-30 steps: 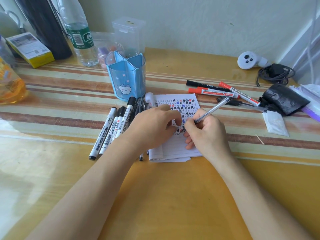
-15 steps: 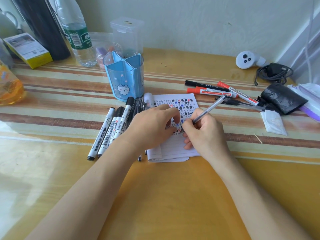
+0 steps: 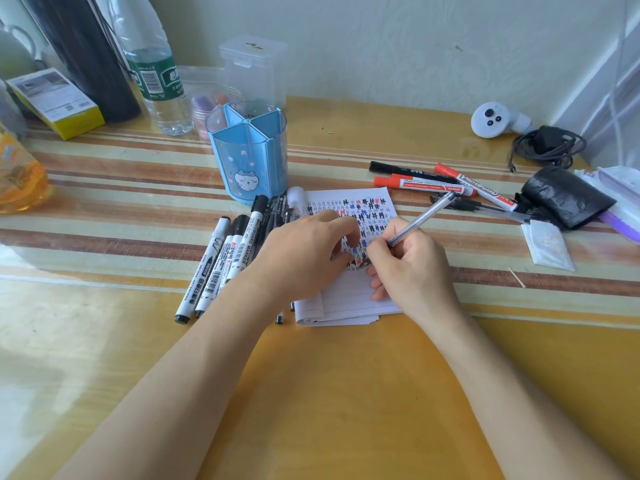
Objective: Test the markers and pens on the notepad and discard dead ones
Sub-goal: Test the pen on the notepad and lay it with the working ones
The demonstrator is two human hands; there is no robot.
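The right hand [image 3: 412, 268] grips a clear pen [image 3: 420, 220], its tip on the notepad [image 3: 349, 296]. At its nine o'clock, the left hand [image 3: 301, 247] presses the page with bent fingers.

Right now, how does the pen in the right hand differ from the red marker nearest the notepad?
The pen is slim and clear; the red marker is thicker, white-barrelled with red ends. The pen is tilted, gripped by the right hand, tip at the notepad; the red marker lies flat on the table, untouched. Both are writing tools.
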